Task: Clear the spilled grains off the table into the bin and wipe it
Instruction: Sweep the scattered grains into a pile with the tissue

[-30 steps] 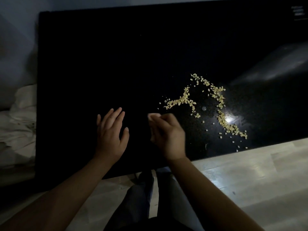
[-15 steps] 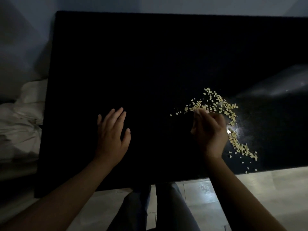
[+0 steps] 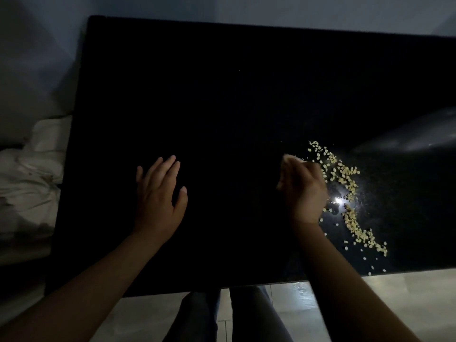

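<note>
A glossy black tabletop [image 3: 234, 95] fills the dim scene, its far edge against a pale bluish wall [image 3: 246, 8]. Pale floor tiles [image 3: 394, 297] show beyond its near edge. A bright glare [image 3: 337, 200] reflects off the surface on the right.

The spilled grains [image 3: 345, 174] lie in a curved band on the right part of the tabletop, running down toward the near edge. The right grip [image 3: 302, 191] sits at the band's left side with curled, blurred fingers. I cannot tell whether it holds any grains. The left grip [image 3: 158, 196] rests released and flat on bare tabletop, well apart from the grains.

Rumpled white cloth [image 3: 32, 174] lies off the left edge. The person's dark-clad legs [image 3: 246, 317] show below.
</note>
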The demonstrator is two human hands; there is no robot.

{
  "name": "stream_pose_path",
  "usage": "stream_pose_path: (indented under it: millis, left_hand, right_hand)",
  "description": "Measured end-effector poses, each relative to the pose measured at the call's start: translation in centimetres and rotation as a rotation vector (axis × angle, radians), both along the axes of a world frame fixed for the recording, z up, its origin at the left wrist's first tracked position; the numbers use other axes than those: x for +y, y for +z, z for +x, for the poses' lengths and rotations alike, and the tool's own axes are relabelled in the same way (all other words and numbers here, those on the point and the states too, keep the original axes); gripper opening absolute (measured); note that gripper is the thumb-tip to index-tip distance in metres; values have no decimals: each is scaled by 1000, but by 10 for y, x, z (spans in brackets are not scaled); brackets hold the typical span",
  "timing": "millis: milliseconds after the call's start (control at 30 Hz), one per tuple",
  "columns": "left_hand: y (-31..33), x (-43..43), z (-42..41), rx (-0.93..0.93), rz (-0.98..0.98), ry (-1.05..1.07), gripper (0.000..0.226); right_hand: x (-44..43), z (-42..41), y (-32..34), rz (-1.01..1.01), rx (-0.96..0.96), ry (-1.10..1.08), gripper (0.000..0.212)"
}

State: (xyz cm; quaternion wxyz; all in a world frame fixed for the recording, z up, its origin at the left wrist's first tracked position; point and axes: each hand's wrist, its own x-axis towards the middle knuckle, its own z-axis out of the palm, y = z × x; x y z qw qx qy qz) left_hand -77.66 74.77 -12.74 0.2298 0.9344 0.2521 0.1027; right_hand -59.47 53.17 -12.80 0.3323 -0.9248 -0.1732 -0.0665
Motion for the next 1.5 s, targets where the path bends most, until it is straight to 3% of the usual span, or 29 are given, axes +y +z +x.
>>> stream_pose_path:
  millis: [167, 367, 600, 767, 900, 1100, 1233, 1500]
  left_hand:
    - [3, 3, 17, -25, -36, 10, 60]
    - [-1, 29, 46, -50, -28, 20, 59]
    - [-8, 51, 78, 53, 28, 91, 60]
    - [-10, 46, 81, 23, 41, 111, 57]
    - [-11, 46, 81, -5, 29, 128, 57]
    - [-7, 46, 83, 72, 55, 103, 57]
    - [-7, 47, 83, 94, 56, 92, 58]
    - [0, 42, 84, 124, 60, 70, 63]
  right_hand:
    - [-14, 13, 34, 55, 7, -13, 22]
    - [60, 32, 48, 125, 122, 393, 16]
    - [158, 139, 41, 164, 155, 536, 18]
    - [211, 216, 34, -3, 53, 581, 19]
    - [226, 231, 22, -57, 203, 673, 21]
    - [152, 185, 6, 121, 305, 784, 11]
    - [71, 136, -1, 28, 282, 720, 22]
    - [1, 67, 35, -33, 283, 750, 15]
